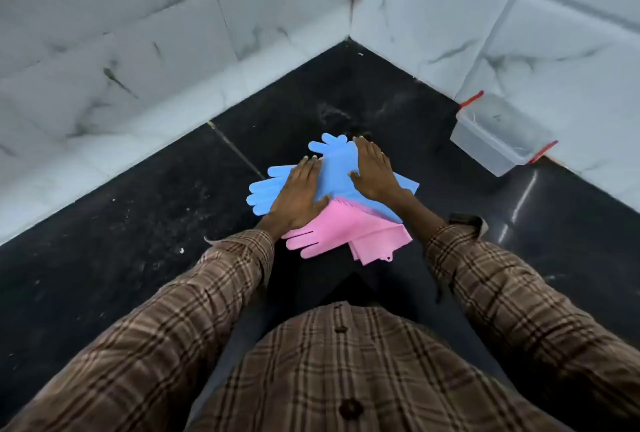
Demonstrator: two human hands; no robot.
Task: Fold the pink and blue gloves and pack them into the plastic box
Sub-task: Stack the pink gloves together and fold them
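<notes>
Plaid sleeves [221, 293] nearest cam, both arms reaching fwd over black counter [121, 224]. Just behind the wrists, nearer than any fingertips: pink gloves [343, 227], stacked, cuffs toward R side, glove tips pointing L. They sit partly under the blue ones, so prob. the bottom of the pile.

L hand [298, 196] lies flat, palm down, fingers straight and close together, thumb out toward the pink edge. Under its fingers and poking out to their L: one of the blue gloves [337, 175], tips splayed. R hand [372, 172] also flat, fingers extended, slightly apart, pressing on the blue cuff area; second blue glove's tips stick out just past and L of R fingertips. Neither hand pinches anything; both just press.

Why: looks like smoothing/flattening the pile + pinning it so the material doesn't slide before a fold. Step = prep, fold not yet made, judging by gloves lying full length.

Far R of R fingers, well apart, against the marble-look wall [519, 33]: plastic box [498, 141], clear, lid off or not seen, red clips at both ends, seems empty. Nothing packed yet. Counter corner lies beyond the fingertips.
</notes>
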